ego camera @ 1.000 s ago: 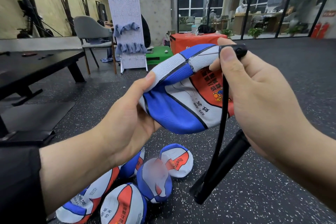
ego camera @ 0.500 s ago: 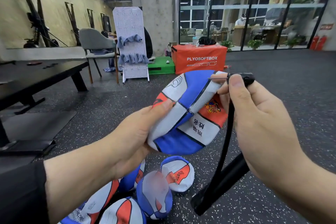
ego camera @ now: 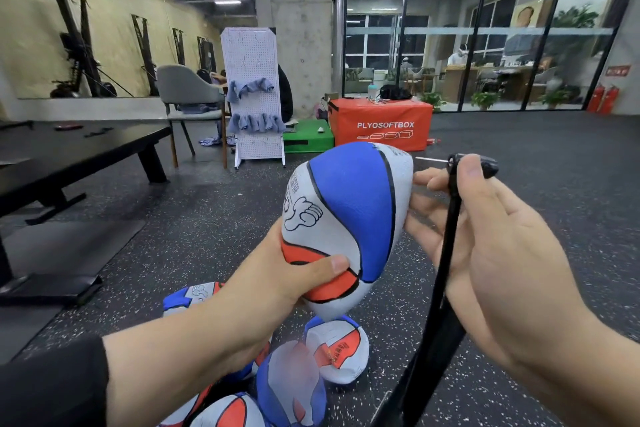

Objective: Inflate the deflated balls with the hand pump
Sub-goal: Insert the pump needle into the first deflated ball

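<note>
A limp ball point(ego camera: 346, 218) sits at frame centre, held upright and folded in on itself, its pebbled skin in white, blue and orange panels with black seams (a cartoon fist is printed on the white). The left hand point(ego camera: 277, 281) grips its lower end, thumb pressed across the orange panel. The right hand point(ego camera: 491, 239) pinches the black hose point(ego camera: 446, 253) near its tip, its other fingers touching the ball's right edge; a thin metal needle point(ego camera: 431, 159) points left toward the ball's top. The black pump point(ego camera: 426, 371) hangs below. More flat balls point(ego camera: 332, 354) lie on the speckled floor point(ego camera: 194, 218), bottom centre.
</note>
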`<state>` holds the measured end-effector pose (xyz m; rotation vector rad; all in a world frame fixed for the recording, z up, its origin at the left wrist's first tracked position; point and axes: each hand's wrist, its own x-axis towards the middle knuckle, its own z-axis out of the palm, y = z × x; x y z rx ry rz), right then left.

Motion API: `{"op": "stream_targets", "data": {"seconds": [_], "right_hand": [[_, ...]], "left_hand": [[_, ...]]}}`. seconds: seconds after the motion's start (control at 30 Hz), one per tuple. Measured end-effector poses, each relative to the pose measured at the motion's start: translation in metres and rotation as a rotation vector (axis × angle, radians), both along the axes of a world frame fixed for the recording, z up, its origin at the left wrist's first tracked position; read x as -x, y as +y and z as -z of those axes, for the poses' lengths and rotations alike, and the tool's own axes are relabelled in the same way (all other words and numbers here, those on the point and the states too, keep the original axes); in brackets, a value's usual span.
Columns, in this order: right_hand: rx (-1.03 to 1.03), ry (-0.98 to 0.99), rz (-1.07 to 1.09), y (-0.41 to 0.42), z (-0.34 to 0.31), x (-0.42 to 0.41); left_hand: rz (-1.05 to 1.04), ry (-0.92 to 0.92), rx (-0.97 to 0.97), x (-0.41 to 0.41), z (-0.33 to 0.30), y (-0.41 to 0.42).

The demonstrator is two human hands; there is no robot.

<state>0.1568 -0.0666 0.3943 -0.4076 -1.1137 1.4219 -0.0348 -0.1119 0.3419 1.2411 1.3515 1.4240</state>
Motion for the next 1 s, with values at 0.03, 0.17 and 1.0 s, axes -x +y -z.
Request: {"op": "stream_targets", "data": {"seconds": [0.03, 0.17, 1.0], "right_hand": [[0.014, -0.004, -0.022, 0.000, -0.002, 0.001], [0.034, -0.019, -0.114, -0.001, -0.006, 0.000], [-0.542, -0.892, 0.375, 0.013, -0.017, -0.022]], "left_hand": [[-0.025, 0.020, -0.008, 0.002, 0.002, 0.001], [-0.065, 0.098, -0.018, 0.005, 0.005, 0.003], [-0.294, 0.458, -0.243, 0.005, -0.014, -0.003]]}}
